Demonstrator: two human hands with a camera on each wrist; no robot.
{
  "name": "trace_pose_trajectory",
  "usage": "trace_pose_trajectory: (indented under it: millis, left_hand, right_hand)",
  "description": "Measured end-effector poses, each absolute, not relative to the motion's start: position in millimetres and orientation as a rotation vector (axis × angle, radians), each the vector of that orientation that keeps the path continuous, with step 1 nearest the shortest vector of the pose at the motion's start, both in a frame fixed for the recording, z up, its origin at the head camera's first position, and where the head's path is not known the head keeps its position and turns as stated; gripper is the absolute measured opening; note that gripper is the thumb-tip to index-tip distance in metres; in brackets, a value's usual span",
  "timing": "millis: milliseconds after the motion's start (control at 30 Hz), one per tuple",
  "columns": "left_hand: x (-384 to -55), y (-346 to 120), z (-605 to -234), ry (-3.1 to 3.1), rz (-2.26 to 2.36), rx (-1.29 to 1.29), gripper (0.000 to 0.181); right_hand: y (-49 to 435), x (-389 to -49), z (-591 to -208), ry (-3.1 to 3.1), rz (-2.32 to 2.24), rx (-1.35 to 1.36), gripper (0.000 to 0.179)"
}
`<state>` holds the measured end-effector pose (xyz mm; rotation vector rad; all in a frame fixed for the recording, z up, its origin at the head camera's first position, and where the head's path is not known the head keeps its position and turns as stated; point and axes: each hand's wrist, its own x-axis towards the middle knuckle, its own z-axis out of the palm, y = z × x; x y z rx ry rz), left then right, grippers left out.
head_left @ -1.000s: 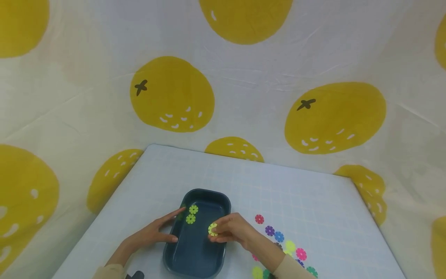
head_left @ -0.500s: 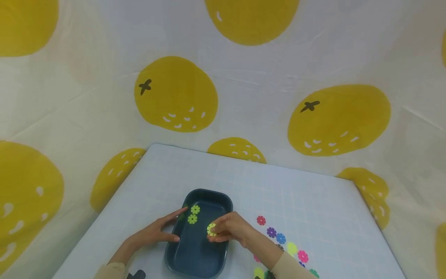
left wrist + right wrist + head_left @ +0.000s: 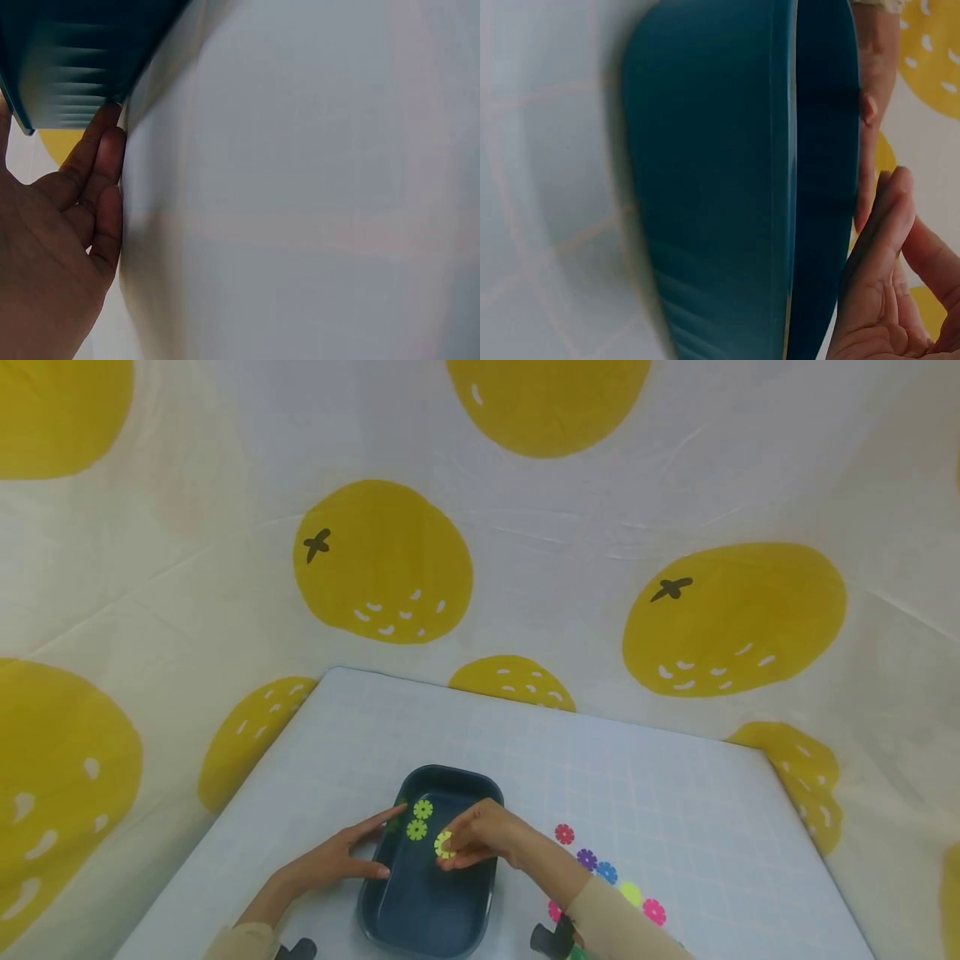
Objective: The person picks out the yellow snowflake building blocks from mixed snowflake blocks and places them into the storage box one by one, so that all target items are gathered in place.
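A dark blue tray stands on the table in the head view. Two yellow-green snowflake discs lie inside it near its left wall. My right hand is over the tray, pinching another yellow snowflake disc just right of those two. The disc is mostly hidden by the fingers in the right wrist view. My left hand is at the tray's left side, thumb and forefinger spread along the rim. In the left wrist view its fairly straight fingers reach against the tray's outer wall.
Right of the tray lie loose snowflake discs, among them a red one, a purple one, a blue one and a pink one. My right forearm covers part of them. A fruit-patterned cloth hangs behind the table.
My right hand has moved left and slightly farther away with the yellow snowflake disc, closer to the two in the tray. My left hand keeps its place on the tray. The head view shifts slightly.
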<state>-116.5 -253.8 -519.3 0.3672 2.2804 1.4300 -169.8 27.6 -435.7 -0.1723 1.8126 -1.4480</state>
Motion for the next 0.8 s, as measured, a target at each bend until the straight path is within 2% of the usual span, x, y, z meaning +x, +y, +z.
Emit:
trace_pose_trajectory:
  millis: [300,800]
  left_hand:
    - [-114,-253,-513,2.289,1.439,0.399,0.083]
    - [-115,-253,-517,2.288,1.420,0.365,0.083]
  right_hand:
    - [15,-173,-436,1.825,-1.395,-0.208,0.013]
    - [6,-183,-434,1.871,-1.294,-0.241,0.004]
